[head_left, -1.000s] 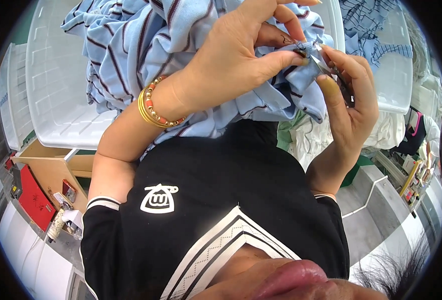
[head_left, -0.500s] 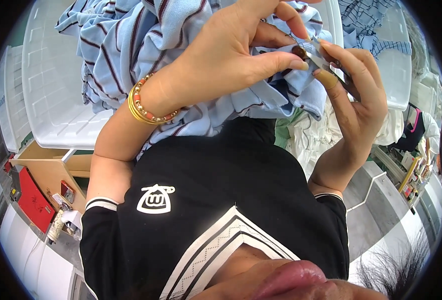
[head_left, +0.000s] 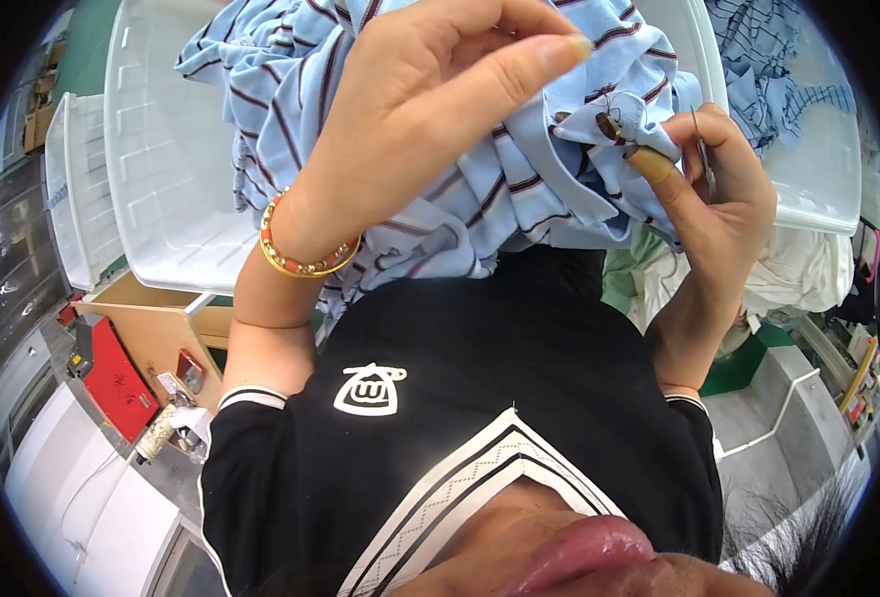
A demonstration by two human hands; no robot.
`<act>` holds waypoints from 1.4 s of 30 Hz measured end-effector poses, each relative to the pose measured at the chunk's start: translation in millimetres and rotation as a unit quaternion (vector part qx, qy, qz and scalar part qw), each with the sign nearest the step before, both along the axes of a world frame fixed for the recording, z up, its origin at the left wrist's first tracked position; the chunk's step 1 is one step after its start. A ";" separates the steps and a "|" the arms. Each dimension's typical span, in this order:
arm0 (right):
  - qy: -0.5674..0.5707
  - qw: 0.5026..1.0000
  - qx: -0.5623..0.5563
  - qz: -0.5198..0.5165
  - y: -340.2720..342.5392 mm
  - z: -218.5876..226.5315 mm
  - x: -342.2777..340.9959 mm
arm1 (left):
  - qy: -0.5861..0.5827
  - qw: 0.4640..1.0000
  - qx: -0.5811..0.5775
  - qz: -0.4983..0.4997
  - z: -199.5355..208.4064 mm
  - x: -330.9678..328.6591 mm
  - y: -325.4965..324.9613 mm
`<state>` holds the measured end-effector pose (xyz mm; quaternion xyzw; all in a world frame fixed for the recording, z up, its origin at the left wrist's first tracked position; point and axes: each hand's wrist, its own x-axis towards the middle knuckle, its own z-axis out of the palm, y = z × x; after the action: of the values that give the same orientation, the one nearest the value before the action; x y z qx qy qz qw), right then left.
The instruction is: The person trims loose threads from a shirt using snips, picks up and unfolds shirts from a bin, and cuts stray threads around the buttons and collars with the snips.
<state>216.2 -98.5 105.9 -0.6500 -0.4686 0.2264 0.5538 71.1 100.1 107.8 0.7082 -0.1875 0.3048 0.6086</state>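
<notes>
- the brown button (head_left: 608, 125) sits on a flap of the light blue striped garment (head_left: 281, 109), just left of the right hand's thumb and forefinger.
- it shows as a narrow oval, its long axis slanting from upper left to lower right; fine dark threads (head_left: 611, 100) stick up from it.
- the right hand (head_left: 723, 189) is clearly the nearer one: its thumb, wrapped in yellowish tape (head_left: 651, 165), and its forefinger pinch the flap beside the button.
- a slim metal blade (head_left: 700, 149), probably of thread snips, stands among that hand's fingers, to the right of the button and apart from it.
- the left hand (head_left: 430, 109) hangs above and left of the button, clear of it, thumb stretched out and fingers curled; whether anything is between their tips, i cannot tell.
- farther out, the garment spills from a white plastic tub (head_left: 166, 234); blue checked cloth (head_left: 758, 60) lies beyond at right.
</notes>
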 end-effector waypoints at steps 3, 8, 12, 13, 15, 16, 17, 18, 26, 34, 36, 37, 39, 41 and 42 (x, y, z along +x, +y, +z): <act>0.013 1.000 0.015 -0.011 3.2 -2.3 -5.0 | 0.296 0.940 0.010 0.171 26.2 -22.2 -28.9; -0.050 0.998 0.035 -0.019 2.9 4.5 -10.1 | 0.282 0.927 0.109 0.222 22.9 -17.7 -42.0; -0.081 0.995 0.040 -0.035 3.2 5.1 -13.2 | 0.286 0.932 0.078 0.208 21.9 -17.6 -45.1; -0.080 0.995 0.040 -0.036 2.4 5.6 -12.8 | 0.278 0.935 0.080 0.207 21.5 -17.7 -44.7; -0.106 0.994 0.013 -0.024 1.5 6.8 -10.1 | 0.269 0.937 0.082 0.207 21.6 -17.2 -44.5; -0.106 0.994 0.013 -0.025 1.4 6.4 -9.9 | 0.272 0.938 0.070 0.204 22.0 -17.0 -44.8; -0.086 0.996 0.013 -0.023 1.6 5.4 -9.9 | 0.274 0.939 0.059 0.199 22.1 -16.5 -44.7; -0.065 0.998 0.012 -0.022 1.7 4.9 -9.7 | 0.274 0.939 0.059 0.198 21.0 -16.5 -44.3; 0.009 1.000 -0.021 -0.007 4.0 7.7 -7.2 | 0.295 0.940 -0.105 0.134 8.8 -15.7 -37.2; 0.059 0.998 -0.022 -0.001 4.8 1.7 -3.8 | 0.310 0.924 -0.189 0.123 5.8 -15.0 -36.8; 0.090 0.996 -0.016 -0.002 3.9 0.0 -1.9 | 0.311 0.921 -0.198 0.124 5.0 -14.3 -37.1; 0.089 0.996 -0.016 -0.001 4.0 -0.6 -2.1 | 0.303 0.923 -0.204 0.120 3.3 -14.0 -37.2; 0.099 0.995 -0.008 0.001 3.5 -1.7 -2.0 | 0.294 0.925 -0.210 0.115 0.6 -13.3 -38.4; 0.093 0.996 -0.017 -0.005 2.7 0.6 -4.2 | 0.272 0.934 -0.209 0.102 -1.1 -12.5 -39.8; 0.088 0.996 -0.026 -0.012 2.9 1.6 -5.6 | 0.271 0.934 -0.209 0.101 -1.9 -11.8 -40.6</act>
<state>210.6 -95.7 107.5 -0.6473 -0.4046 0.2880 0.5782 59.4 59.5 105.9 0.6361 0.1252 0.1931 0.7365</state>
